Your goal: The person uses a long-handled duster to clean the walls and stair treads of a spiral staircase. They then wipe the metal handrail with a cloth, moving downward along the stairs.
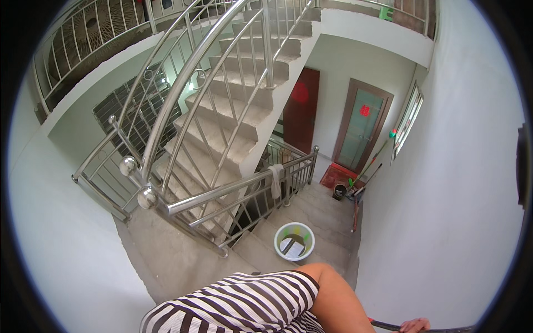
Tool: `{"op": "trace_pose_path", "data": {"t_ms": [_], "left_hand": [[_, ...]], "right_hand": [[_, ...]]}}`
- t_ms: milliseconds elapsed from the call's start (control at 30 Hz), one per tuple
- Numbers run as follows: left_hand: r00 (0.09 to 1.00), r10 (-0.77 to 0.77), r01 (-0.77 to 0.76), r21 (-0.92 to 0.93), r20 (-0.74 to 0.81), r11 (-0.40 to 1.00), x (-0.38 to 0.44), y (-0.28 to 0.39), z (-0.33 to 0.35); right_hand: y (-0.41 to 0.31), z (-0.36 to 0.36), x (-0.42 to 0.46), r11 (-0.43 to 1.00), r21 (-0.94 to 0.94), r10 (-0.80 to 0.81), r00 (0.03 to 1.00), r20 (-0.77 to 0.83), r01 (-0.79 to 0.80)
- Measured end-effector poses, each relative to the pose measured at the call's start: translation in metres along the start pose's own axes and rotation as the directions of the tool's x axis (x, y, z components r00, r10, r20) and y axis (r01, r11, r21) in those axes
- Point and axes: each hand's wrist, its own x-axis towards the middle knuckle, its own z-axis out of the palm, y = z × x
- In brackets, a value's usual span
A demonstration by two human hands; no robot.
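Observation:
At the lower right edge, what appears to be my right hand lies over a dark pole with a red part at its left end. The frame cuts off most of that hand. My left hand is out of view. Black-and-white striped clothing and a bare bent limb fill the bottom middle. Just beyond them, a pale round plastic basin stands on the concrete stairs. It contains dark water with a bright reflection.
Stainless steel railings border the stairwell, with a pale cloth draped over one. Another flight rises ahead. Near the glass-panelled door are a dark bucket, long-handled cleaning tools and a red mat. A white wall runs along the right.

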Motion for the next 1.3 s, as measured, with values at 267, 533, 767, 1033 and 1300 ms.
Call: {"op": "trace_pose_path", "data": {"t_ms": [267, 533, 767, 1033, 1300], "left_hand": [[0.983, -0.040, 0.046, 0.029, -0.178, 0.998, -0.038, -0.010, -0.024], [0.106, -0.395, 0.763, -0.180, -0.912, 0.621, -0.329, -0.048, -0.045], [-0.466, -0.369, 0.795, -0.564, -0.804, 0.222, -0.492, -0.075, 0.065], [-0.528, -0.593, 0.481, -0.789, -0.608, 0.381, -0.445, -0.058, 0.082], [-0.340, -0.793, 0.423, -0.836, -0.505, 0.350, -0.452, -0.050, 0.071]], "right_hand": [[0.043, -0.017, 0.029, 0.969, 0.206, 0.119, 0.989, 0.090, -0.136], [0.052, -0.008, 0.050, 0.990, 0.125, 0.054, 0.995, 0.088, -0.065], [0.103, 0.005, 0.082, 0.979, 0.142, 0.126, 0.983, 0.130, -0.145], [0.124, 0.051, 0.117, 0.973, 0.159, 0.148, 0.981, 0.127, -0.167], [0.130, 0.091, 0.130, 0.986, 0.114, 0.105, 0.985, 0.139, -0.121]]}}
